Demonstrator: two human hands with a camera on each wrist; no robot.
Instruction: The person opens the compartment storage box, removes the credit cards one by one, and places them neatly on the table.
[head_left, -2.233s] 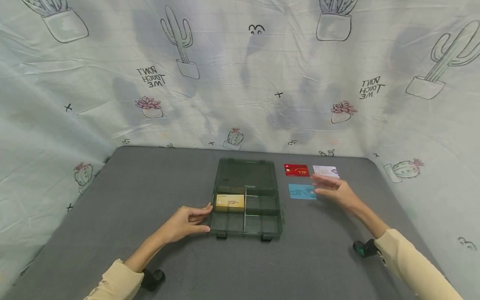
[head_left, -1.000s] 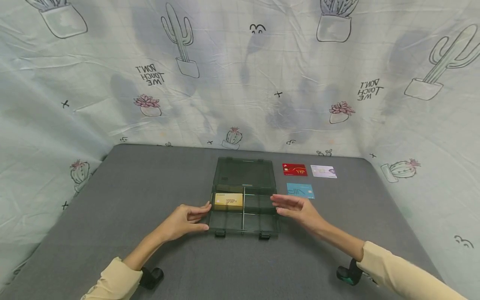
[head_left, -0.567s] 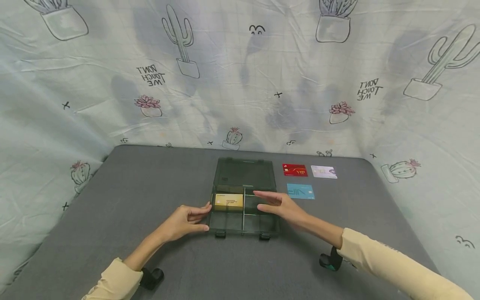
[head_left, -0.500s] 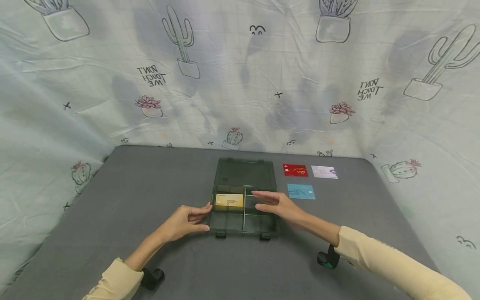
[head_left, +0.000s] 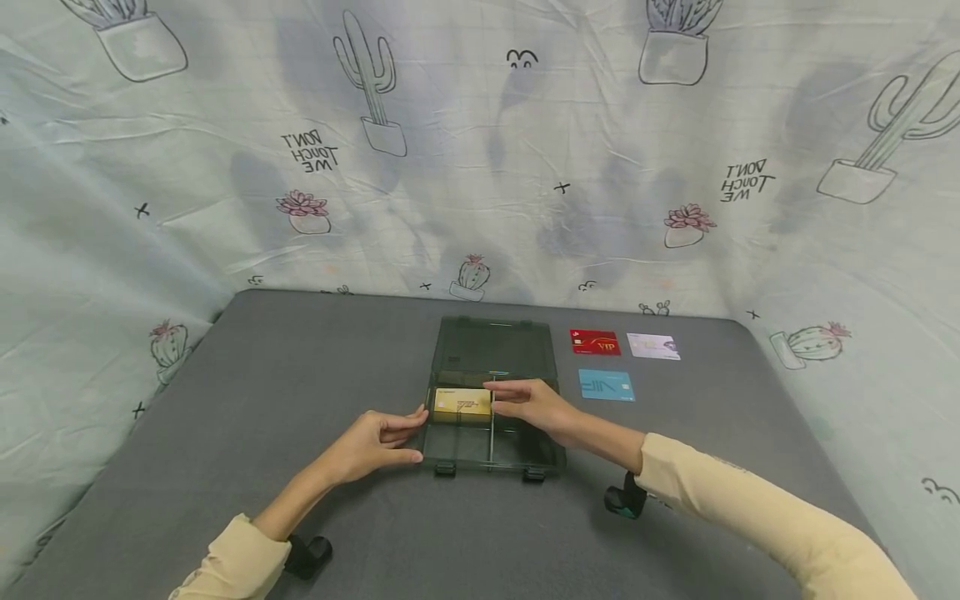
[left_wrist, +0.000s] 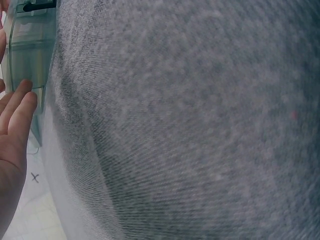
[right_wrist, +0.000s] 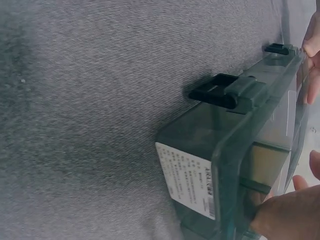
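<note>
A translucent dark-green plastic box point(head_left: 491, 462) lies with its lid point(head_left: 495, 348) folded back, its inside split into compartments. A gold card point(head_left: 462, 402) sits in the back left compartment. My left hand point(head_left: 378, 446) touches the box's left side with extended fingers, and the thumb is near the front left corner. In the left wrist view those fingers point(left_wrist: 22, 112) lie along the box wall. My right hand point(head_left: 540, 408) is over the box, its fingertips at the gold card's right edge by the divider. A gap shows between its thumb and fingers; contact with the card is unclear.
To the right of the box lie a red VIP card point(head_left: 595, 342), a pale lilac card point(head_left: 653, 347) and a blue card point(head_left: 606, 385) on the grey cloth-covered table point(head_left: 337, 358). Two black latches point(right_wrist: 225, 91) stick out at the box's front. A cactus-print curtain point(head_left: 450, 167) surrounds the table.
My right hand has moved left, from beside the blue card, across the right compartments to the gold card's edge. My left hand stays at the box's left side. The cards remain in place.
</note>
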